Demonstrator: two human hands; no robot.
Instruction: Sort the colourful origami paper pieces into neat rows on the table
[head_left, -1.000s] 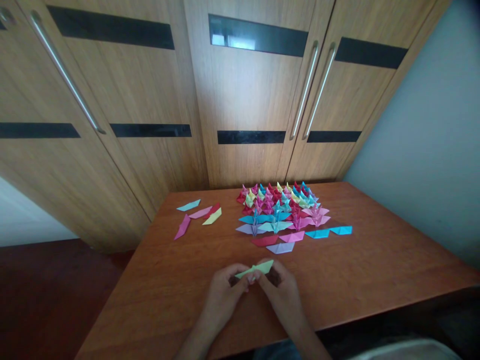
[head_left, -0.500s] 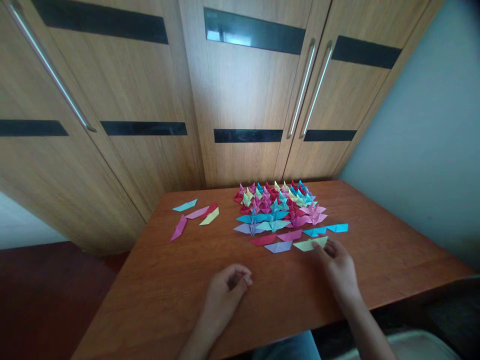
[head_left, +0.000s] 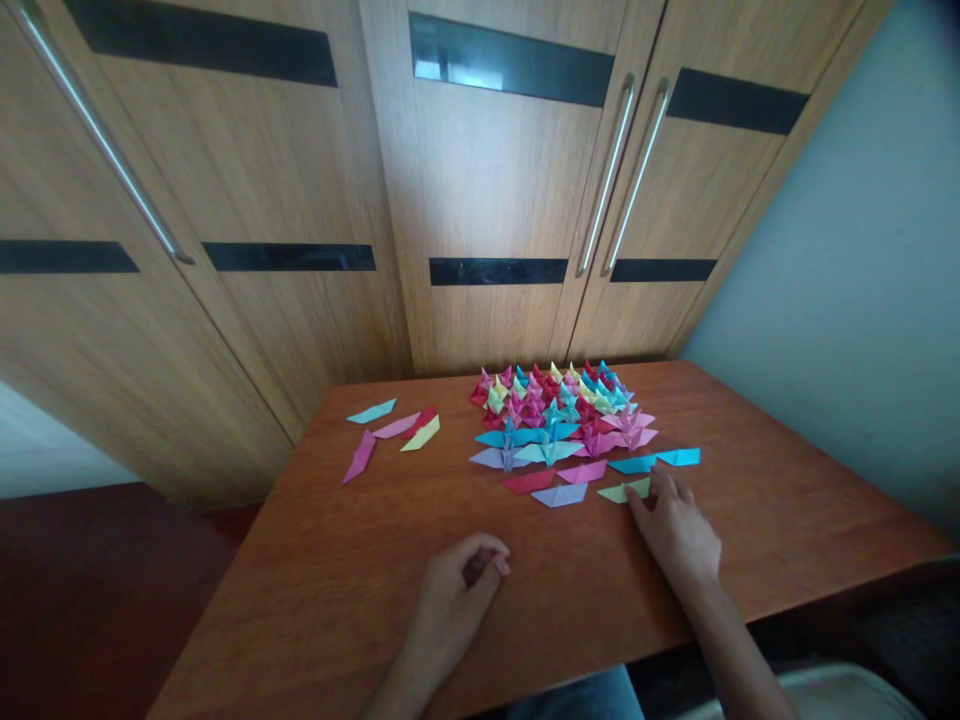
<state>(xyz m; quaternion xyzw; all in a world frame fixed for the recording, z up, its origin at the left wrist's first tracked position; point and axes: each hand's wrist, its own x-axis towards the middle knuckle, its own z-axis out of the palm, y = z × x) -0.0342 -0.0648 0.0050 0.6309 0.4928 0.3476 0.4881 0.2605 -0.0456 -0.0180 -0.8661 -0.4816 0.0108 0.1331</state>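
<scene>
My right hand (head_left: pixel 675 530) grips the right end of a light green folded paper strip (head_left: pixel 619 493) that lies on the table, with thumb and fingers around it; that end is partly hidden. Just beyond the fingertips lie blue folded strips (head_left: pixel 637 464). To the left of the green one are a lavender strip (head_left: pixel 561 495), a red strip (head_left: pixel 529 482) and a magenta strip (head_left: pixel 581 472). My left hand (head_left: pixel 459 590) rests nearer the front, fingers curled towards the thumb, and nothing shows in it. Behind the strips stand rows of colourful origami cranes (head_left: pixel 551 410).
At the left of the wooden table (head_left: pixel 337 590) lie several more folded strips, among them a magenta one (head_left: pixel 360 457), a yellow one (head_left: pixel 421 433) and a light blue one (head_left: pixel 372 411). A wooden wardrobe (head_left: pixel 495 180) stands behind the table, and a wall (head_left: pixel 840 300) is at the right.
My right hand has shifted slightly to the right, and the green strip has slid right with it, away from the lavender strip. My left hand has barely moved.
</scene>
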